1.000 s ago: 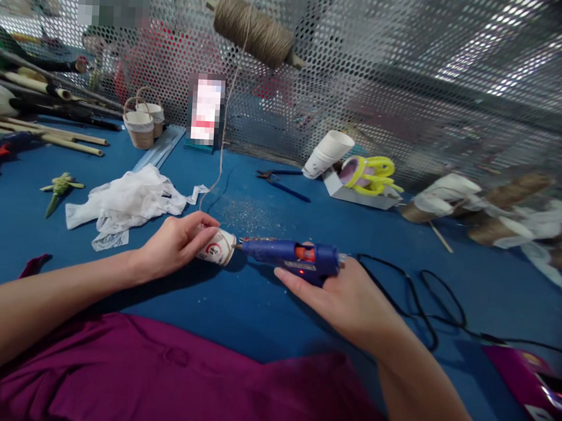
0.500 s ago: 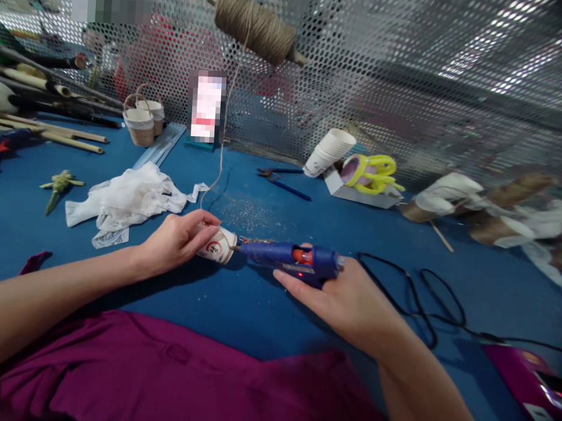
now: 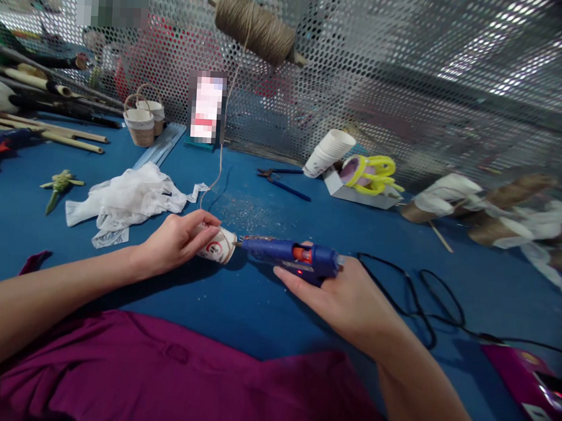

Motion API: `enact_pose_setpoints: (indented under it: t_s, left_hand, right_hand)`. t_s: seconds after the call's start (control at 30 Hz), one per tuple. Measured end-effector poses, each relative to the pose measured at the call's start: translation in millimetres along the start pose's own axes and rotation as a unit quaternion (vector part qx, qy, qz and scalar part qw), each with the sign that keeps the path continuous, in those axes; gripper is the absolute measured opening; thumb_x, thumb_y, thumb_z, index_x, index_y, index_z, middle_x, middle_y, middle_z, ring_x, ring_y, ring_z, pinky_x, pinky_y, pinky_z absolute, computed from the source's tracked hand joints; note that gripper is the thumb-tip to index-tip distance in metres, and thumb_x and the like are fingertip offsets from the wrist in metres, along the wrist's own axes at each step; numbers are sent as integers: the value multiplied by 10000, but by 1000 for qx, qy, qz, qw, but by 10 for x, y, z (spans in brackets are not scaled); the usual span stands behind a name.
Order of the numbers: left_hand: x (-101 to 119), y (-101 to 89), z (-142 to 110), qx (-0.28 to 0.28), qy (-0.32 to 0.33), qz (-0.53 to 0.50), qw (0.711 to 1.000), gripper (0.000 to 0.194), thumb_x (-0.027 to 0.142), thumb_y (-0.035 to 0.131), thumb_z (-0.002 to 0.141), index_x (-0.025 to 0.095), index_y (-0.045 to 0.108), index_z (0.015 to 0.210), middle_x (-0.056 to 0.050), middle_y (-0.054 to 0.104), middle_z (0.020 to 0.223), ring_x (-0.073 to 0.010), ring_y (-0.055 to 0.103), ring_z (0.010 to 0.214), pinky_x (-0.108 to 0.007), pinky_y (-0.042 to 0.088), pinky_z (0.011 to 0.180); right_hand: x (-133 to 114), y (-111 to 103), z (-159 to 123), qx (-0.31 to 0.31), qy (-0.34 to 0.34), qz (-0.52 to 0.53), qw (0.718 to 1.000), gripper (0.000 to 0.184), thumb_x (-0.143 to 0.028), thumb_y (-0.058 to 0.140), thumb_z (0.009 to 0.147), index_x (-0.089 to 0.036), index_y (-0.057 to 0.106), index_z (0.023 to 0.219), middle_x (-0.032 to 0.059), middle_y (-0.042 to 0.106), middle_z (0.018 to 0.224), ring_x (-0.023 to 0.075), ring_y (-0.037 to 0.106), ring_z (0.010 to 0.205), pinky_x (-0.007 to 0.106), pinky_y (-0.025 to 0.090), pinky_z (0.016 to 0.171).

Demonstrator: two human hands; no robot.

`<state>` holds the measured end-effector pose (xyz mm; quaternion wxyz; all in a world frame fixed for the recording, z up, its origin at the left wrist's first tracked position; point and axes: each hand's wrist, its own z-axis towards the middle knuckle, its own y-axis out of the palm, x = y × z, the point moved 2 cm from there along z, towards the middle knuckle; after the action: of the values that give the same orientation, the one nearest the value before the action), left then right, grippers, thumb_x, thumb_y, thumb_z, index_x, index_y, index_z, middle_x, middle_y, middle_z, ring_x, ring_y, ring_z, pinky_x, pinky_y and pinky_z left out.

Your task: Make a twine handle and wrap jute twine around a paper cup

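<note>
My left hand [image 3: 183,240] is closed around a white paper cup [image 3: 221,248] that lies tilted on its side, red and black print showing on its wall. Twine [image 3: 220,163] runs down from above to the cup, passing behind my fingers. In my right hand [image 3: 333,295] is a blue hot glue gun [image 3: 288,258] with a small red light glowing. Its nozzle points left, at the cup's end nearest the gun; whether it touches the cup is too small to tell.
A twine spool [image 3: 255,26] hangs on the perforated metal screen. Behind my hands lie white lace [image 3: 131,196], pliers [image 3: 285,182] and stacked paper cups [image 3: 331,151]. Two small baskets [image 3: 140,126] stand at back left. The gun's black cable [image 3: 417,299] loops at right.
The glue gun's nozzle has shifted very slightly upward along the cup's end. My left hand and the cup look almost the same.
</note>
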<state>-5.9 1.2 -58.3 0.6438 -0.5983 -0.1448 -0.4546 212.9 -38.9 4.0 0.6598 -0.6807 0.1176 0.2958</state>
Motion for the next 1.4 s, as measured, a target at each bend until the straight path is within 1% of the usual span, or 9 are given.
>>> enact_pose_setpoints:
  t_s: [0.2, 0.37, 0.47, 0.73, 0.93, 1.03, 1.1, 1.27, 1.4]
  left_hand:
    - [-4, 0, 0, 1, 3, 2, 1000, 325, 324, 399, 846, 86, 589, 960, -28, 650, 585, -93, 549, 458, -172, 396, 433]
    - [5, -3, -7, 0, 8, -8, 1000, 322, 338, 407, 844, 94, 583, 958, -32, 663, 629, -100, 569, 484, -173, 411, 440]
    - [6, -3, -11, -4, 11, -9, 1000, 315, 327, 406, 846, 92, 580, 964, -40, 673, 652, -100, 578, 492, -173, 421, 451]
    - [11, -8, -17, -3, 34, -1, 999, 274, 291, 404, 853, 98, 571, 954, -1, 622, 554, -74, 533, 443, -149, 395, 420]
    - [26, -11, -7, -9, 38, -3, 999, 252, 268, 410, 854, 99, 562, 962, 16, 600, 514, -69, 512, 421, -148, 387, 411]
    - [18, -8, -3, -9, 32, 2, 999, 252, 270, 416, 853, 101, 565, 966, 18, 596, 505, -70, 503, 411, -150, 377, 401]
    - [8, -7, -6, -10, 27, 3, 1000, 260, 275, 417, 853, 98, 569, 968, 10, 607, 520, -72, 509, 420, -152, 383, 408]
    - [-11, -10, -22, -11, 21, 4, 1000, 276, 299, 422, 854, 101, 570, 979, 2, 626, 558, -82, 537, 454, -161, 405, 438]
    - [0, -9, -15, -14, 24, 4, 1000, 273, 293, 421, 855, 101, 569, 980, 9, 615, 548, -81, 535, 447, -159, 404, 437]
  right_hand:
    - [13, 7, -13, -25, 3, -14, 1000, 183, -315, 568, 731, -180, 597, 610, -11, 598, 530, 138, 538, 496, 239, 437, 471]
    - [11, 2, 10, 3, -2, 7, 1000, 123, -276, 578, 731, -178, 615, 666, -4, 650, 615, 150, 593, 578, 238, 473, 552]
    - [4, 6, 23, 10, -3, 13, 1000, 110, -256, 584, 726, -183, 601, 645, -10, 644, 598, 145, 599, 569, 227, 474, 537]
    - [-2, -4, 35, 18, 10, 19, 1000, 143, -274, 584, 729, -192, 581, 611, -13, 649, 588, 144, 601, 551, 224, 468, 494]
    - [-14, -3, 33, -9, 37, 31, 999, 131, -291, 573, 734, -186, 627, 677, 8, 671, 607, 183, 625, 578, 271, 504, 534]
    - [-7, -1, 24, -27, 35, 47, 998, 132, -288, 564, 741, -185, 646, 736, 16, 688, 641, 188, 635, 602, 281, 517, 569]
    - [2, -1, 16, -35, 29, 39, 998, 150, -302, 559, 744, -181, 646, 719, 23, 687, 643, 190, 634, 607, 286, 514, 576]
    - [10, 3, 5, -43, 51, 26, 997, 168, -324, 577, 722, -172, 632, 677, 30, 678, 624, 196, 630, 599, 288, 512, 564]
    - [-17, -8, 19, -30, 34, 43, 998, 128, -288, 578, 726, -182, 650, 732, 12, 700, 668, 203, 653, 646, 285, 528, 595]
